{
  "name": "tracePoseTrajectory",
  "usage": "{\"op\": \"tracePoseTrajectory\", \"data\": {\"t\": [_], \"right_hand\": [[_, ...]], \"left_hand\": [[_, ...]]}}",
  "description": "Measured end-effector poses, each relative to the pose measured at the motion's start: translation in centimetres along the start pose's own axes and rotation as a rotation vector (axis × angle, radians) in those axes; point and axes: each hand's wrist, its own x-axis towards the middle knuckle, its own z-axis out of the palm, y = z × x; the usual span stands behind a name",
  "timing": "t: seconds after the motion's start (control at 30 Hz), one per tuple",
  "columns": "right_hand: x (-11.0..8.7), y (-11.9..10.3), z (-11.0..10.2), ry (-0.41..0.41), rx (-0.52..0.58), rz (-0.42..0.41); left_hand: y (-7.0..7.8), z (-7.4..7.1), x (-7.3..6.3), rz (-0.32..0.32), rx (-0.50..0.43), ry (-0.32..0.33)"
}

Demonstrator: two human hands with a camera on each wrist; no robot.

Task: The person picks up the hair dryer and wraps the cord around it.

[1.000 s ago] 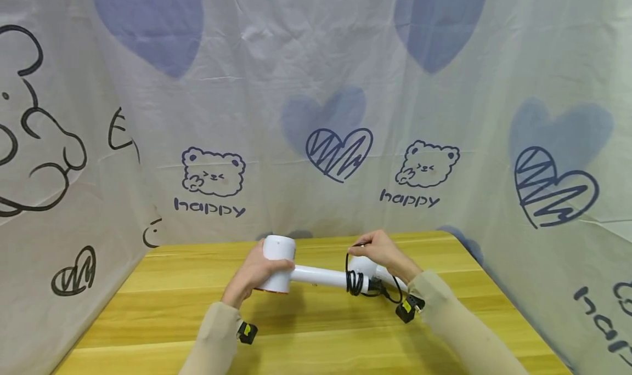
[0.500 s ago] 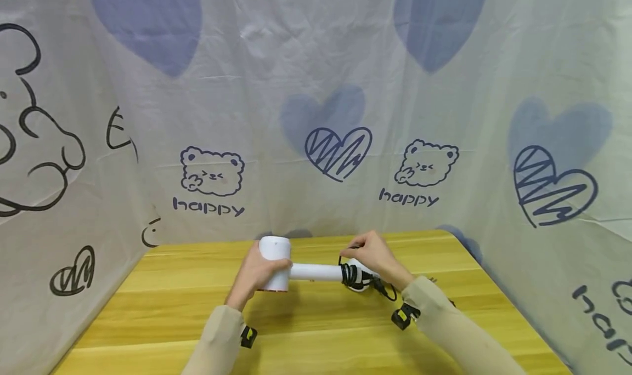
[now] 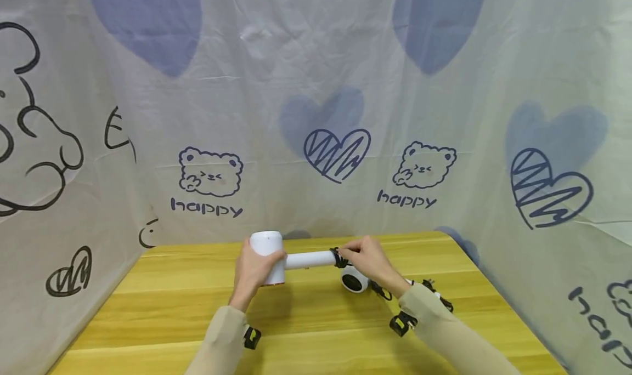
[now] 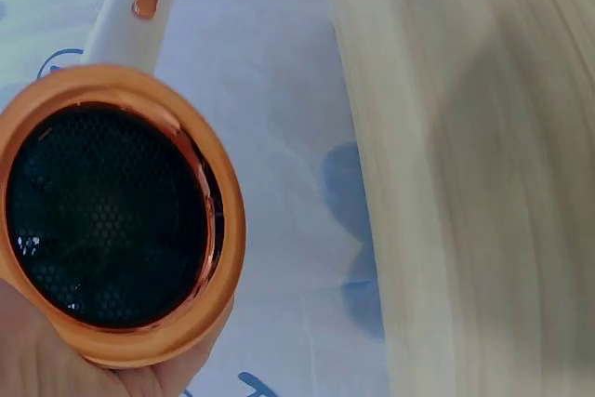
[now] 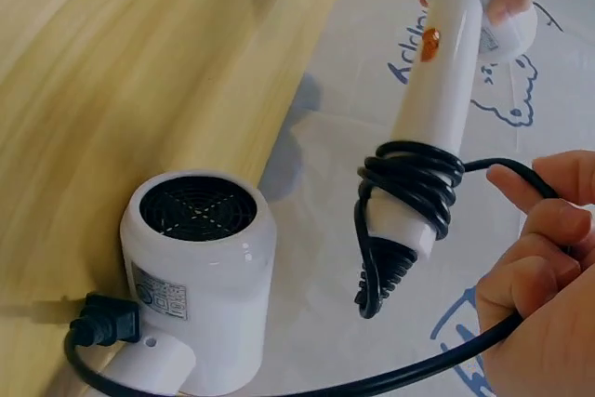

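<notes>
My left hand [image 3: 253, 268] grips the head of a white hair dryer [image 3: 267, 244], held above the table with its handle pointing right. An orange ring [image 4: 228, 258] surrounds its dark mesh end in the left wrist view. Black cord [image 5: 409, 183] is wound several times around the handle's lower end. My right hand [image 3: 372, 262] pinches this cord beside the handle. From the curled fingers the cord runs to a black plug [image 5: 110, 319], near a second white hair dryer [image 3: 353, 279] on the table. That dryer's handle is mostly hidden by my right arm.
A bundled black cord with a plug [image 3: 439, 295] lies on the wooden table [image 3: 163, 309] beyond my right forearm. Printed cloth [image 3: 276, 117] hangs around the back and sides, close to the table's edges.
The held hair dryer has shifted left and slightly up in the head view. My right hand has moved left with the cord, uncovering more of the second dryer and the bundled cord.
</notes>
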Motion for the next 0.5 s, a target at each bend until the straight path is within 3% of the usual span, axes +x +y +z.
{"op": "tracePoseTrajectory", "data": {"t": [0.27,0.5], "right_hand": [[-0.6,0.5,0.6,-0.049,0.037,-0.066],[-0.6,1.1,0.8,-0.086,0.065,-0.045]], "left_hand": [[-0.8,0.4,-0.3,-0.037,-0.074,0.072],[-1.4,0.6,0.1,-0.146,-0.262,0.020]]}}
